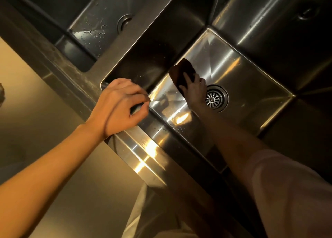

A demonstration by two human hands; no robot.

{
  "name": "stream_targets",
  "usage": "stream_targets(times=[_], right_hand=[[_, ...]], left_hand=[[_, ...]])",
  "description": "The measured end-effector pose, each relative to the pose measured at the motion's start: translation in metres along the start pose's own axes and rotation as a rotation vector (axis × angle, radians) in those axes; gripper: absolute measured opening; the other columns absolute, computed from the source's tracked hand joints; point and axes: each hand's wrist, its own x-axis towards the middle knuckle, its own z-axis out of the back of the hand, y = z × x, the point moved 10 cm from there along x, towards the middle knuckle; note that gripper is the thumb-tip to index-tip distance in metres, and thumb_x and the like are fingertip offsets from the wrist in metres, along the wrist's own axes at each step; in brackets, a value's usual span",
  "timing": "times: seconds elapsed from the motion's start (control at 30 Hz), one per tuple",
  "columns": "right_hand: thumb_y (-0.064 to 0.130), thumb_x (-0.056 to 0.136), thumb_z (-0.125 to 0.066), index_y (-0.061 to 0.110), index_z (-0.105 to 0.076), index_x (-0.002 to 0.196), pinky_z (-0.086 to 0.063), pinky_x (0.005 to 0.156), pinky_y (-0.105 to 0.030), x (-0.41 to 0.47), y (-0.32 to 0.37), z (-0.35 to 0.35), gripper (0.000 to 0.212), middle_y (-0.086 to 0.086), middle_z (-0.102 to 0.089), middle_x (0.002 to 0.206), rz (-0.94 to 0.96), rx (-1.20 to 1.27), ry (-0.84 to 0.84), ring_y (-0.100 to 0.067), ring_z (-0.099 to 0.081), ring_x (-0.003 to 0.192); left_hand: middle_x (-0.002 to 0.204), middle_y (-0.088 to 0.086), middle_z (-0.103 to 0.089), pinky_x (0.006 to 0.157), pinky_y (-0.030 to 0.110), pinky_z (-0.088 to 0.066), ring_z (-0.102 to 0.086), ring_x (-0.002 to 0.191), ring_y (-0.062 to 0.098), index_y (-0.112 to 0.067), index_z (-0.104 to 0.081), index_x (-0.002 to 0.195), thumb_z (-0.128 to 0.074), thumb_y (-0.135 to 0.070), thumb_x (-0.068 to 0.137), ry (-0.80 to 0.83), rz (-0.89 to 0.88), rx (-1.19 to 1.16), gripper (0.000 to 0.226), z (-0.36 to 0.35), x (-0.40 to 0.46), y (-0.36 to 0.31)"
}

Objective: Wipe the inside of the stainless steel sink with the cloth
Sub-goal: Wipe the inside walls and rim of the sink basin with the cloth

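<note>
The stainless steel sink (251, 86) fills the middle and right of the head view, with a round drain (214, 98) in its floor. My right hand (195, 87) reaches down into the basin and presses a dark brown cloth (182, 72) flat on the floor just left of the drain. My left hand (122, 103) rests on the sink's near-left rim corner, its fingers curled round a small grey object that is mostly hidden.
A second basin (100, 22) with water drops and its own drain lies to the upper left, across a steel divider (136, 32). The steel front edge (143, 151) of the counter runs diagonally below. A pale sleeve (287, 192) covers my right upper arm.
</note>
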Motion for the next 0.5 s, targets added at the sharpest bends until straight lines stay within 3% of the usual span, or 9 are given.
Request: stream_targets(times=[0.17, 0.27, 0.37, 0.5], right_hand=[[0.042, 0.082, -0.066, 0.029, -0.048, 0.138, -0.048, 0.086, -0.043, -0.05, 0.067, -0.033, 0.06, -0.016, -0.05, 0.132, 0.298, 0.06, 0.118, -0.038, -0.05, 0.106], [0.034, 0.077, -0.075, 0.014, -0.052, 0.134, -0.049, 0.085, -0.046, -0.063, 0.081, -0.036, 0.065, -0.02, -0.054, 0.123, 0.302, 0.132, 0.178, -0.04, -0.053, 0.104], [0.04, 0.081, -0.07, 0.027, -0.052, 0.135, -0.049, 0.082, -0.042, -0.057, 0.085, -0.03, 0.059, -0.014, -0.054, 0.128, 0.445, 0.029, 0.174, -0.037, -0.053, 0.105], [0.045, 0.084, -0.065, 0.033, -0.048, 0.137, -0.044, 0.087, -0.04, -0.019, 0.042, -0.017, 0.057, -0.014, -0.05, 0.134, 0.336, -0.037, 0.091, -0.037, -0.051, 0.107]], left_hand=[[0.1, -0.002, -0.07, 0.101, 0.041, -0.04, -0.064, 0.094, 0.017, -0.018, -0.076, 0.094, -0.048, -0.034, 0.093, 0.117, -0.066, 0.026, 0.032, -0.013, 0.002, -0.008], [0.101, -0.001, -0.07, 0.101, 0.04, -0.039, -0.064, 0.096, 0.017, -0.019, -0.076, 0.097, -0.046, -0.036, 0.093, 0.155, -0.083, 0.015, 0.035, -0.017, 0.002, -0.009], [0.1, -0.001, -0.07, 0.101, 0.039, -0.039, -0.064, 0.095, 0.017, -0.018, -0.076, 0.096, -0.046, -0.035, 0.093, 0.152, -0.082, 0.012, 0.035, -0.018, 0.003, -0.009], [0.098, -0.002, -0.07, 0.1, 0.038, -0.04, -0.062, 0.09, 0.015, -0.017, -0.076, 0.093, -0.046, -0.034, 0.093, 0.138, -0.067, 0.01, 0.034, -0.017, 0.001, -0.007]])
